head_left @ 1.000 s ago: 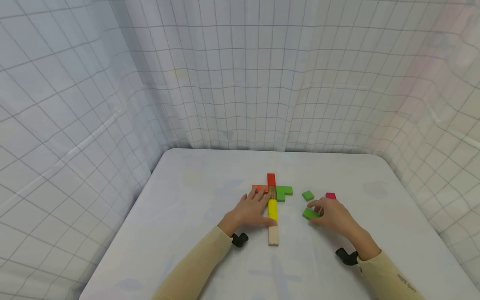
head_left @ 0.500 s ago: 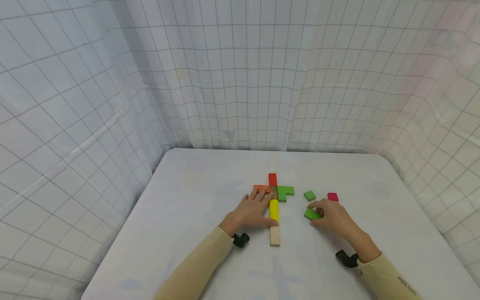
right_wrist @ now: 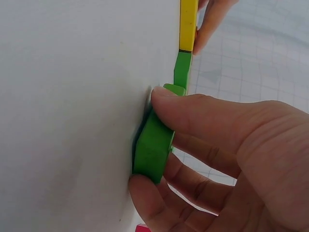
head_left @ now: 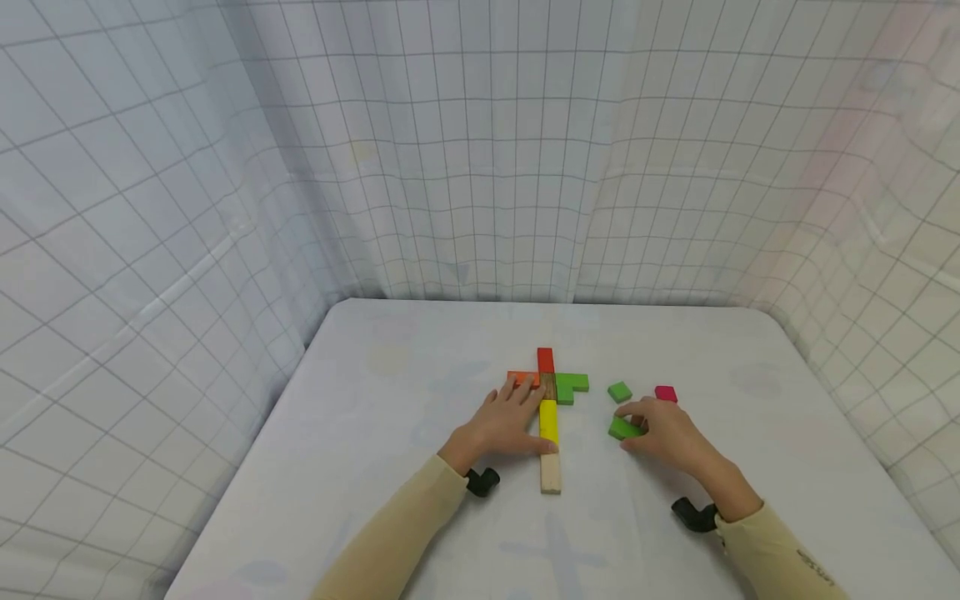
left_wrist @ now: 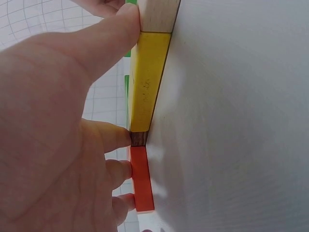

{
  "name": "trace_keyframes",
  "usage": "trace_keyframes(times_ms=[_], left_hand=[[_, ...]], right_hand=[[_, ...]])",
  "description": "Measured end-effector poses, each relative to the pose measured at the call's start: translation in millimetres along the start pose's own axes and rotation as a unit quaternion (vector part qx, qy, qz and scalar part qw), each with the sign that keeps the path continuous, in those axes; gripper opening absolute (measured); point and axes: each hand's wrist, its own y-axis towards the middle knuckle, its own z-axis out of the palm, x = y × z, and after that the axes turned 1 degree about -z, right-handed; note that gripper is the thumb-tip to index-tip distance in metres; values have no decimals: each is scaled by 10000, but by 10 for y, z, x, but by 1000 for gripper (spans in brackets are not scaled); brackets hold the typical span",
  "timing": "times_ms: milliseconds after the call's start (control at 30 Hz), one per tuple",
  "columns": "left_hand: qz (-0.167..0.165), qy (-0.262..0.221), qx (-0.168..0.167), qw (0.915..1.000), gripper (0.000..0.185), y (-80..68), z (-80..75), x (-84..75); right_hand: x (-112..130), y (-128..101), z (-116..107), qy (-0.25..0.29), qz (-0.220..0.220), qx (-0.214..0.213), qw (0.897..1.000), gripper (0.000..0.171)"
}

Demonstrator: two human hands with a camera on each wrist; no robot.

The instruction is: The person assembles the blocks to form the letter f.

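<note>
My left hand [head_left: 504,423] lies with spread fingers over a flat row of blocks. Its fingertips touch the orange block [left_wrist: 142,179] and reach the dark brown block [head_left: 548,386]. The thumb rests where the yellow block [left_wrist: 148,82] meets the plain wooden block [head_left: 551,473]. To the right, my right hand [head_left: 669,435] pinches a green block [right_wrist: 153,147] lengthwise between thumb and fingers, low at the table surface. A red block [head_left: 545,360] tops the row, and a green L-shaped piece [head_left: 566,383] adjoins the brown block's right side.
A small green block [head_left: 619,392] lies beyond the right hand, with a pinkish-red block [head_left: 665,392] to its right. All stand on a white-covered table [head_left: 375,500], enclosed by a checked white curtain [head_left: 480,167] at back and sides.
Hands and blocks keep their positions on the table; the head view has shifted slightly. The right hand's grip on the green block looks the same or marginally closer.
</note>
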Motion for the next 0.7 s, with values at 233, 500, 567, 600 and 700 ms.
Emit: trace_keyframes(times_ms=[233, 500, 567, 600, 700], left_hand=[[-8, 12, -3, 10000, 102, 24, 22, 9], [21, 30, 9, 10000, 102, 23, 12, -8], [29, 10, -12, 10000, 102, 18, 1, -7], [24, 9, -13, 10000, 102, 14, -3, -6], [-5, 11, 2, 10000, 103, 12, -3, 1]], right_hand=[[11, 33, -26, 29, 24, -16, 10000, 39], [47, 108, -107, 102, -155, 64, 9998, 39], [67, 132, -139, 84, -300, 38, 9995, 39], [76, 148, -158, 60, -362, 22, 9993, 39], [104, 202, -203, -37, -490, -4, 9988, 40]])
